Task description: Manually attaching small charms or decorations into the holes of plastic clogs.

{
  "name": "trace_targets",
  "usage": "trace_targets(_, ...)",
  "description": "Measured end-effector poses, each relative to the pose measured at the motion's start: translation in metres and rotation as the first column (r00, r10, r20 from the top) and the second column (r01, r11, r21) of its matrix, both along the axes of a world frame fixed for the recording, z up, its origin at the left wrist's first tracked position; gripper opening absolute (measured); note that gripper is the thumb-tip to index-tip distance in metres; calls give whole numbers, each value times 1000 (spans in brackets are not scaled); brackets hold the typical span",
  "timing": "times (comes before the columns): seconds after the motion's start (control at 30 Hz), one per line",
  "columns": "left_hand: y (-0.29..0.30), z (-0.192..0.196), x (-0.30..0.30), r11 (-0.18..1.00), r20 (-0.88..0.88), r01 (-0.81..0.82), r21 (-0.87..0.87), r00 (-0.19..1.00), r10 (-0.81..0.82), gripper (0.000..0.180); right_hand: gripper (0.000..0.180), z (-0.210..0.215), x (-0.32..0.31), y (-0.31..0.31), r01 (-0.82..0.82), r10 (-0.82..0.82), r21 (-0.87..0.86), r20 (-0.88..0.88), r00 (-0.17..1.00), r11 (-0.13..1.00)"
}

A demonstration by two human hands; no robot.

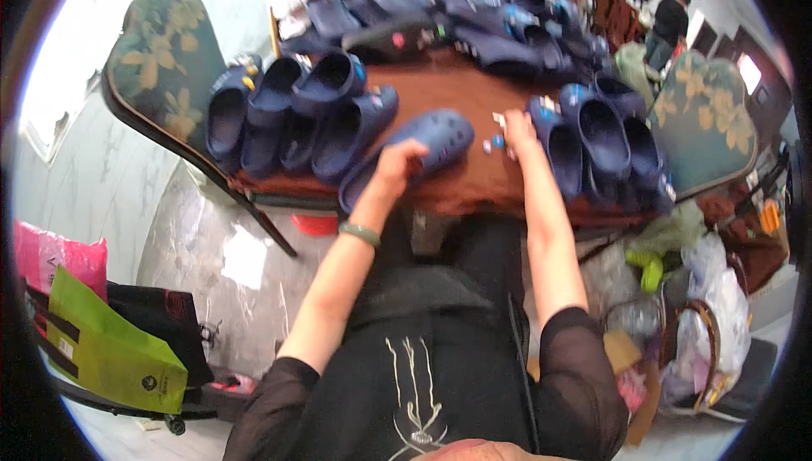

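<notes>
By the right hand point(519, 129) lie blurry charms point(498, 141), perhaps.

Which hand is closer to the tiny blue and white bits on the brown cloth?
The right. The right hand is just beside the tiny bits, to their right. The left hand is farther off to their left, on a blue clog.

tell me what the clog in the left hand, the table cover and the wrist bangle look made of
Clog: probably moulded foam or rubber, matte navy, with neat holes in its toe.
Table cover: likely brown fabric, as it looks dull and soft.
Bangle: perhaps polished stone or glass, a smooth greenish ring; plastic is possible.
</notes>
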State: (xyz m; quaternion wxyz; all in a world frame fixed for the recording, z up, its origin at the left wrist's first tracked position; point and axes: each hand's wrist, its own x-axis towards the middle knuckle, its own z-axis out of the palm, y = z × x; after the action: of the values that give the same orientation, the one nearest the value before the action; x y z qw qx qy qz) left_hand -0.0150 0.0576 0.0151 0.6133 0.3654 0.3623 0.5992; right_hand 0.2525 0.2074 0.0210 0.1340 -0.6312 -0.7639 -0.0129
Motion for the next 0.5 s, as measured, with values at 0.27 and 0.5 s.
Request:
trace_targets(0.27,6,8,6,990,136,112,-89,986,-99,13,24,12,3,0,-27,283,583,-354,891,812)
trace_targets(0.5,-10,12,13,998,36,-5,-60,999,7,19,20,147,-124,-59,-406,553,381,-655,515,831)
